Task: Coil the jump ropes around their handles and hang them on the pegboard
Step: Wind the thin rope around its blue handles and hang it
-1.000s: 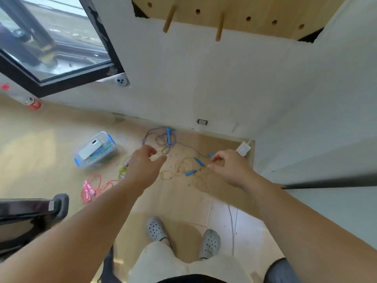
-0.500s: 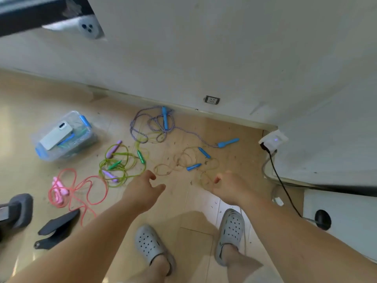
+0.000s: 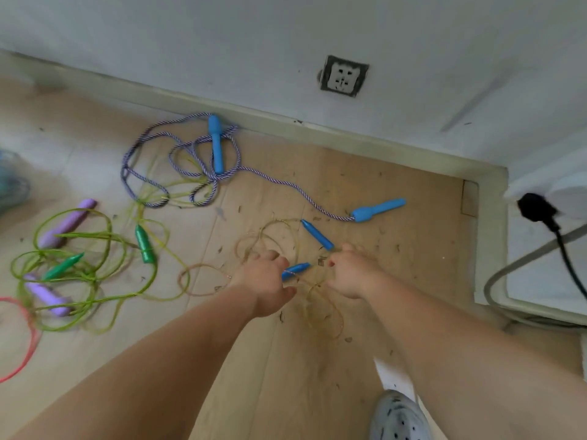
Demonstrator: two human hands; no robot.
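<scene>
My left hand (image 3: 263, 281), fingers bent, covers the near end of one small blue handle (image 3: 297, 268); my right hand (image 3: 352, 271) curls beside the second small handle (image 3: 317, 234). Whether either grips: cannot tell. Their thin tan rope (image 3: 327, 315) lies looped on the floor (image 3: 286, 376) beneath both hands. Nearby: one braided rope (image 3: 152, 173) with two larger blue handles (image 3: 378, 209), two green handles (image 3: 144, 239), two purple handles (image 3: 66, 223)

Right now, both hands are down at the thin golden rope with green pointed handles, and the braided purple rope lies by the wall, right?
Not quite. The head view shows that the pointed handles of the thin golden rope are blue, not green. Otherwise yes: the left hand and the right hand are down at that rope, and the braided purple rope lies by the wall.
</scene>
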